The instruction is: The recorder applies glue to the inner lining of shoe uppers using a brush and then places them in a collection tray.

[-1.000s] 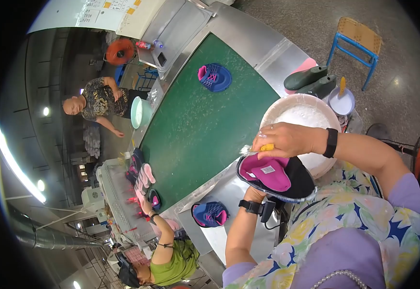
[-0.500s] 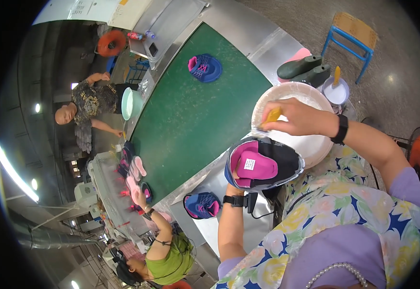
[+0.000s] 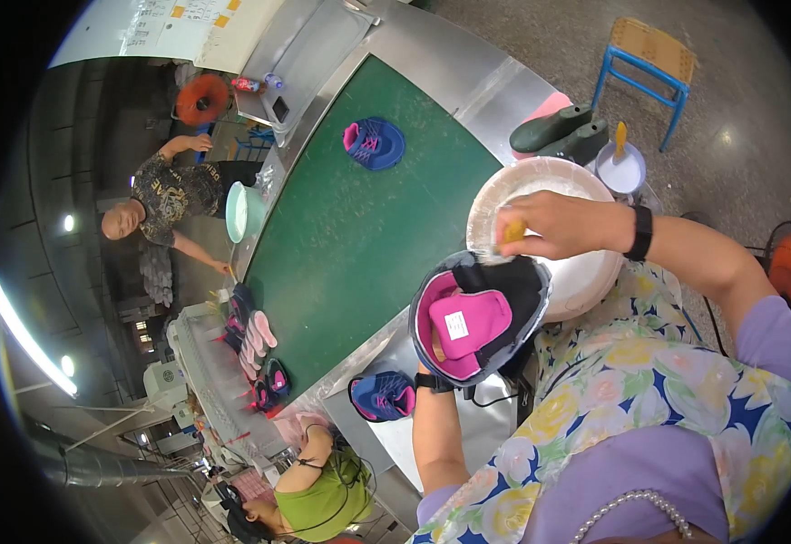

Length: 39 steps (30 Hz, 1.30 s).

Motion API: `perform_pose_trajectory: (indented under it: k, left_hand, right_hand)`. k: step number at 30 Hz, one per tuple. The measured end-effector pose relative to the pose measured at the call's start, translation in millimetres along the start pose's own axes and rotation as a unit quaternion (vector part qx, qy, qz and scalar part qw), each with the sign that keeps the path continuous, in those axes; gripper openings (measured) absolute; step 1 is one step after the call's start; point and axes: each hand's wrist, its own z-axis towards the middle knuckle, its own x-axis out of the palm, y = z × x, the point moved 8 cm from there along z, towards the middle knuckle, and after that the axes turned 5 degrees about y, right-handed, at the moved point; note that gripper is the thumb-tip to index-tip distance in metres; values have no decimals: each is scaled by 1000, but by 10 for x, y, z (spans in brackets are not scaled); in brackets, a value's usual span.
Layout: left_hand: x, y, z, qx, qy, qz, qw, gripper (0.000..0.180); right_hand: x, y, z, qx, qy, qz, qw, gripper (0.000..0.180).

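A navy shoe upper [image 3: 529,292] with pink lining and a white label sits tilted in my left hand [image 3: 424,366], which grips it from below. Most of that hand's fingers are hidden behind the shoe upper. My right hand [image 3: 563,224] is closed round the yellow handle of a brush [image 3: 513,232], its bristles at the dark far edge of the shoe upper. Beneath my right forearm and hand is a wide pale basin [image 3: 483,207] with white liquid in it. A navy and pink shoe [image 3: 383,396] stands left of my left wrist.
Another blue shoe [image 3: 375,144] lies on the green conveyor belt [image 3: 350,245]. Right of it are dark green shoe lasts [image 3: 554,131], a cup of white liquid [image 3: 620,172] and a stool [image 3: 649,54]. Two co-workers [image 3: 178,195] are at the left, near shoes and pink insoles.
My right hand has brought the brush down from over the basin to the edge of the shoe upper. The shoe upper has shifted left and tipped. The near co-worker's arm has drawn back.
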Motion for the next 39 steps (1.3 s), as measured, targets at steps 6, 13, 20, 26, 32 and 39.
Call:
perform_pose_trajectory:
  k: [6,13,20,26,32,39]
  left_hand:
    - [81,10,53,-1,4,9,1000,35]
    - [-104,-394,-18,93,-76,100,988,34]
    - [-201,-699,-54,213,-157,109,958,36]
    - [-228,-762,19,201,-130,276,931,36]
    - [-848,-481,574,-12,-122,124,985,36]
    - [-621,-21,2326,-16,-61,85,994,49]
  right_hand:
    - [-147,37,-54,-21,-64,-23,997,21]
    - [-76,-314,-168,188,-57,6,980,21]
    - [389,267,-297,39,-109,150,982,20]
    - [178,-64,-347,80,-88,59,991,15]
    - [-391,-318,-806,194,-270,-4,943,14]
    - [-190,-601,-1191,332,-319,72,885,13]
